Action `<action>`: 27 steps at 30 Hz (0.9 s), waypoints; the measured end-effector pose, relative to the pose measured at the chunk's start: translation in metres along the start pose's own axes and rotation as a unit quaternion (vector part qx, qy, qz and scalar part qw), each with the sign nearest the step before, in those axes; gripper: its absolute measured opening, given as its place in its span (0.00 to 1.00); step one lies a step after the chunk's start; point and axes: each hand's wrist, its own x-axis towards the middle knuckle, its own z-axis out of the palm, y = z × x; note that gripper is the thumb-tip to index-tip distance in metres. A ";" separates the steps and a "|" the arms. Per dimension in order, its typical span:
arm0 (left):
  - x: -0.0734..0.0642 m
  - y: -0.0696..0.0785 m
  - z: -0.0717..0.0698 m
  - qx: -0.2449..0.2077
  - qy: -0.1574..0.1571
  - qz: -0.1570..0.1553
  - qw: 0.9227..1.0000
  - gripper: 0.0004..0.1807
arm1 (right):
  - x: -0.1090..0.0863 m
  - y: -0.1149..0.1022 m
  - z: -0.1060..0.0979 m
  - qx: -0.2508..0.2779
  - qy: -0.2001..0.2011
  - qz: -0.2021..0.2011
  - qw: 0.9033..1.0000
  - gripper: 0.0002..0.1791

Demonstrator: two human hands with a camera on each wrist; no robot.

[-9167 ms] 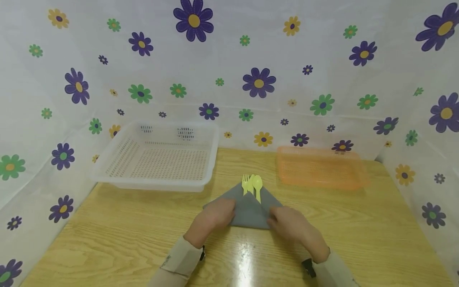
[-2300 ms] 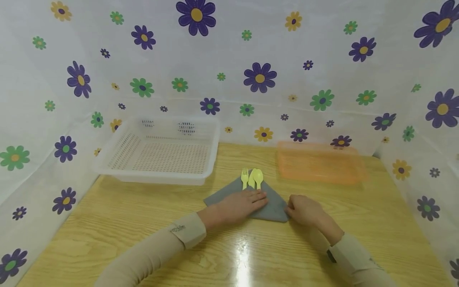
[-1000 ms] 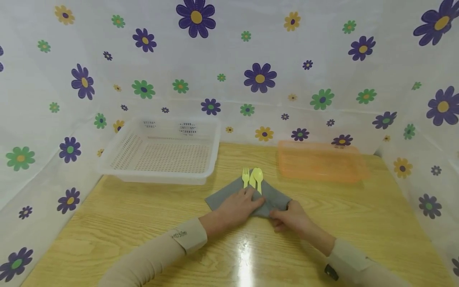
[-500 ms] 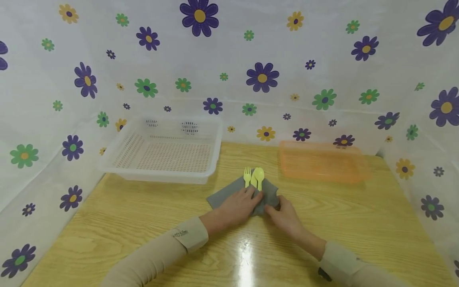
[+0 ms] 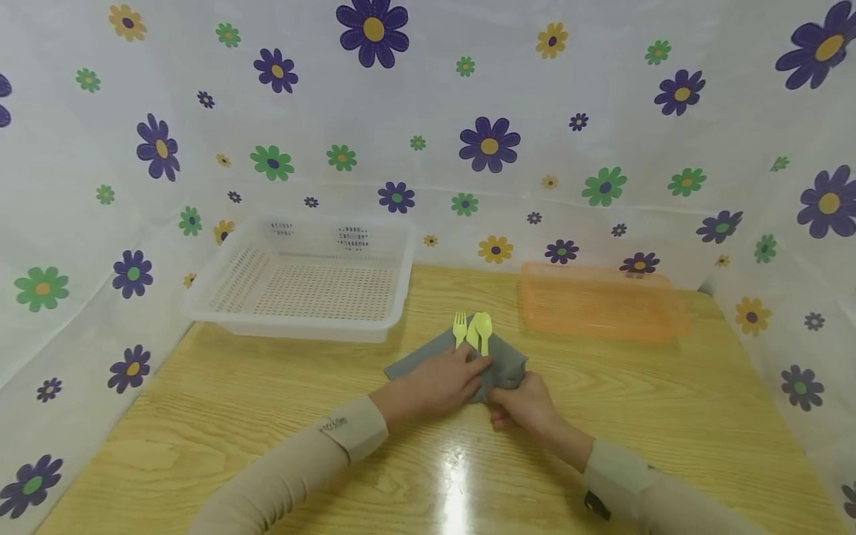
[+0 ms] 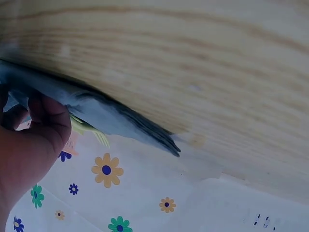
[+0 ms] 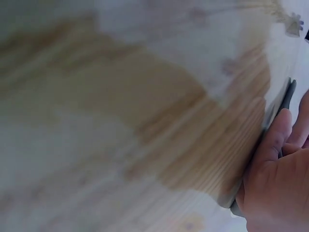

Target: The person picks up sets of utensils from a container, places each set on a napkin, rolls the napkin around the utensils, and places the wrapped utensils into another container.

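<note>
A grey cloth napkin [image 5: 428,357], folded in layers, lies mid-table around a yellow-green plastic fork [image 5: 459,324], knife [image 5: 473,332] and spoon [image 5: 484,327]. Their heads stick out at its far corner; the handles are tucked under cloth and hand. My left hand [image 5: 438,383] lies across the front flap, its bent fingers holding the cloth just below the cutlery. In the left wrist view the napkin's layered edge [image 6: 140,123] and the fork tines [image 6: 102,139] show beyond the thumb. My right hand [image 5: 528,405] pinches the napkin's right side, which is turned in and rumpled.
A white perforated basket [image 5: 301,327] stands at the back left of the wooden table [image 5: 267,386]. At the back right sits a shallow orange basket [image 5: 605,327]. A white sheet [image 5: 428,89] printed with flowers encloses the back and sides.
My left hand has gone from lying flat on the napkin to gripping with bent fingers. My right hand has taken the right corner and drawn it leftward, so the napkin is narrower.
</note>
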 end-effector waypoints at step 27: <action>0.019 0.001 -0.005 -0.053 -0.035 -0.053 0.997 0.27 | 0.007 0.003 -0.005 -0.185 -0.017 -0.100 0.977 0.05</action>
